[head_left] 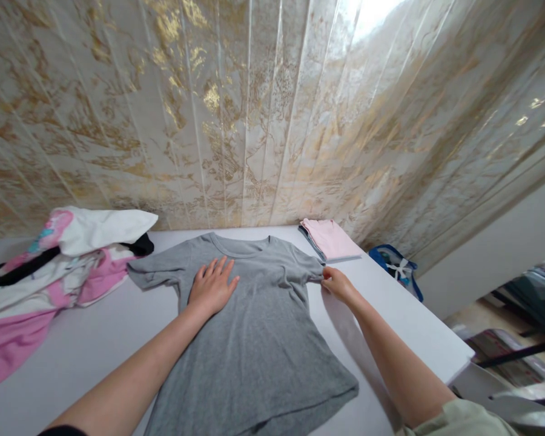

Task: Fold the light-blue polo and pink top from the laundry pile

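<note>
A grey short-sleeved T-shirt (pixel 258 327) lies spread on the white table, its neckline toward the wall. My left hand (pixel 212 287) rests flat on the chest of the shirt, fingers stretched out. At the other side, my right hand (pixel 338 283) pinches the end of the right-hand sleeve. Creases gather in the cloth near that sleeve and underarm. The left-hand sleeve lies out flat toward a clothes pile. The shirt's bottom edge is partly out of view.
A loose pile of pink, white and black clothes (pixel 79 266) covers the table's left side. Folded clothes, pink on top (pixel 331 238), sit at the back right. A blue-trimmed bag (pixel 396 266) stands beyond the white table's (pixel 409 315) right edge. A gold-patterned covering (pixel 236 121) hangs behind.
</note>
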